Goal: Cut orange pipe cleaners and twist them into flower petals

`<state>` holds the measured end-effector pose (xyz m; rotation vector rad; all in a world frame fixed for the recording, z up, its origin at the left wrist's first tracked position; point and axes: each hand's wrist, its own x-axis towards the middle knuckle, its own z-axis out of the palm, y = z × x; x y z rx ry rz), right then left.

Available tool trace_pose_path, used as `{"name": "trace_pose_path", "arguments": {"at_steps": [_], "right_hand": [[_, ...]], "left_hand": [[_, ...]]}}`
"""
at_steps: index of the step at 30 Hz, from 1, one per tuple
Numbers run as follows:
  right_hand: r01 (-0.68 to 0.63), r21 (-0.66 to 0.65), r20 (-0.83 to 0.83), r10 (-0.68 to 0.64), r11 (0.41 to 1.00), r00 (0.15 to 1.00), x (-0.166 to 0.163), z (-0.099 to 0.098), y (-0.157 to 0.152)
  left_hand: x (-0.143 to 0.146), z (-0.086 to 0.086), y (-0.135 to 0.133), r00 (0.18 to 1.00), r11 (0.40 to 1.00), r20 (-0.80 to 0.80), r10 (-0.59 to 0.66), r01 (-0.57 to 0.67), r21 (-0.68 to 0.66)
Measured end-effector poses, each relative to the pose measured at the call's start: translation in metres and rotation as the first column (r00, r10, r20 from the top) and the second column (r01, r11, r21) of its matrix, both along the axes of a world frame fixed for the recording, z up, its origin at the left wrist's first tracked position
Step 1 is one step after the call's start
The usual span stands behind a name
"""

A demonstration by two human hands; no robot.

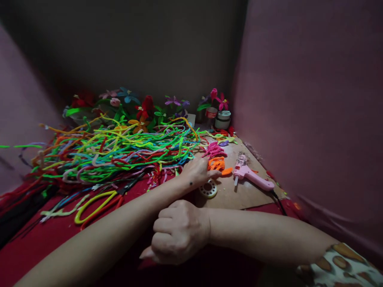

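My left hand [198, 171] reaches across the red cloth to a small heap of orange pipe cleaner pieces [218, 164]. Its fingers are curled onto them, and the thumb points at a loose orange bit [226, 171]. Pink curled pieces [214, 150] lie just beyond. My right hand [178, 231] rests near me as a closed fist with the thumb pointing down-left. Nothing shows inside it. It crosses under my left forearm.
A big tangle of coloured pipe cleaners [116, 149] covers the left and middle. A pink glue gun [251, 176] with its cord lies on a cardboard sheet [239, 195], beside a white tape roll [208, 188]. Finished pipe cleaner flowers [143, 107] and small jars [223, 118] stand at the back. Walls close in on both sides.
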<state>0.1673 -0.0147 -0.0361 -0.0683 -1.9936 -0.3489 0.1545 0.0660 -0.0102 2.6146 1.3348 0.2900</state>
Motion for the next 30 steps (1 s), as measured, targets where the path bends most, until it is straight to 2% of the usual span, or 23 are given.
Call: {"name": "trace_pose_path", "arguments": {"at_steps": [7,11,17,23,30], "right_hand": [[0.008,-0.156,-0.012,-0.010,0.988,1.000,0.000,-0.005,0.002],[0.036,-0.277,0.098,-0.009,0.960,0.995,0.000,-0.007,0.000],[0.009,-0.372,0.043,0.008,0.928,0.999,-0.004,-0.011,0.001],[0.103,-0.519,0.178,-0.011,0.849,0.984,-0.006,-0.010,0.001],[0.110,-0.588,0.230,0.035,0.801,0.973,-0.011,-0.019,0.001]], "left_hand": [[0.001,-0.008,0.003,0.997,0.996,-0.077,0.022,-0.015,0.090],[-0.005,-0.006,-0.001,0.995,0.993,-0.094,-0.023,0.033,0.110],[-0.014,0.001,-0.006,0.992,0.989,-0.053,-0.115,0.120,0.089],[-0.006,0.014,0.024,0.993,0.995,0.114,0.044,-0.053,0.085],[0.023,0.010,0.063,0.992,0.993,0.044,0.116,-0.115,-0.038]]}}
